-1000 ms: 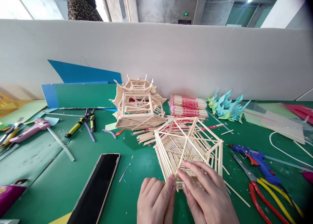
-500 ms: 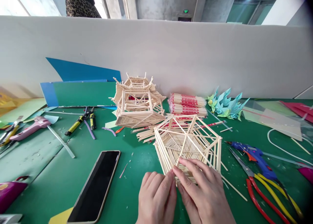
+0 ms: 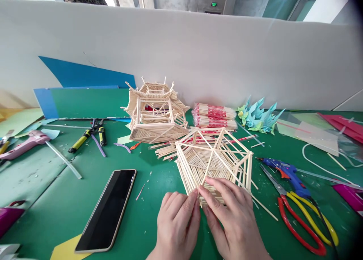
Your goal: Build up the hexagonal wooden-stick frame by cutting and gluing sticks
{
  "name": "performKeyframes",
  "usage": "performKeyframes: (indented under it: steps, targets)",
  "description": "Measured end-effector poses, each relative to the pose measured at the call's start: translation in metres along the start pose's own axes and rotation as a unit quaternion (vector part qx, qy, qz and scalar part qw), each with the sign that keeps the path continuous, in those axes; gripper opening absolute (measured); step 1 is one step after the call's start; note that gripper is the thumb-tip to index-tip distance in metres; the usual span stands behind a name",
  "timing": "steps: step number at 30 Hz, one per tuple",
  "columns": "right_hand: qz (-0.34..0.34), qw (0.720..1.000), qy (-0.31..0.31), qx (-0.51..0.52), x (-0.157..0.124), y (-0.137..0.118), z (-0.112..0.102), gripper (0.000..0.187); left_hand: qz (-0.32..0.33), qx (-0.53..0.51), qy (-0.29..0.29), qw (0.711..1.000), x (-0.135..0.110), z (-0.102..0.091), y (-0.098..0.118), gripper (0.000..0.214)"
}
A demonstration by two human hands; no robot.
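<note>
A many-sided frame of thin wooden sticks (image 3: 185, 169) sits on the table in front of me, with spokes meeting at a hub above a floor of packed sticks. At its near corner, my left hand (image 3: 177, 222) is closed, thumb and index finger pinching the frame. Beside it, my right hand (image 3: 234, 214) holds the same corner, its fingertips pressed on the lower end of a spoke. The fingers hide the joint itself. Behind stands a tiered stick pavilion (image 3: 155, 133). Loose sticks (image 3: 166, 151) lie between the two models.
Right of the frame lie red-and-yellow-handled scissors (image 3: 283, 192) and a blue glue gun (image 3: 292, 176). A phone (image 3: 107, 210) rests on the left, beyond it yellow-black pliers (image 3: 82, 139) and a pink glue gun (image 3: 31, 142). Wrapped stick bundles (image 3: 214, 114) and folded paper (image 3: 261, 116) stand behind.
The whole view has shifted slightly, so the table's things appear a little higher and further left. Both hands keep their hold on the frame's near corner.
</note>
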State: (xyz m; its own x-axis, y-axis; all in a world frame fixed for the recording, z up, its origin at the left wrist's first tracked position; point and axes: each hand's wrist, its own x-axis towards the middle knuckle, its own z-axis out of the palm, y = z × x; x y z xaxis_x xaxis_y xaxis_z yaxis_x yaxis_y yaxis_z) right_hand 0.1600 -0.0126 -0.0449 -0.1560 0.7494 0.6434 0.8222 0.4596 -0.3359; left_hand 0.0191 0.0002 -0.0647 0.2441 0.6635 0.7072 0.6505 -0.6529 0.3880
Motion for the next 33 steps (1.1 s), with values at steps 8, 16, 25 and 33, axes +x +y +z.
performKeyframes:
  steps: [8,16,25,33]
  targets:
    - [-0.004,1.0,-0.018,-0.001,0.0003,0.0006,-0.0012,0.026,0.003,-0.004,-0.004,1.0,-0.0003,-0.0008,-0.0021,0.021]
    - [-0.007,1.0,-0.018,-0.002,0.0019,0.0006,-0.0016,0.025,-0.002,0.003,-0.003,1.0,0.0013,-0.0013,-0.001,0.019]
    - [-0.006,1.0,-0.029,-0.008,0.0028,0.0014,-0.0024,0.024,-0.01,-0.002,-0.009,1.0,0.0018,-0.0027,-0.0007,0.018]
    - [-0.005,0.999,-0.039,-0.011,0.0019,0.0017,-0.0015,0.024,-0.055,-0.043,-0.011,0.998,-0.0056,-0.0055,-0.0038,0.024]
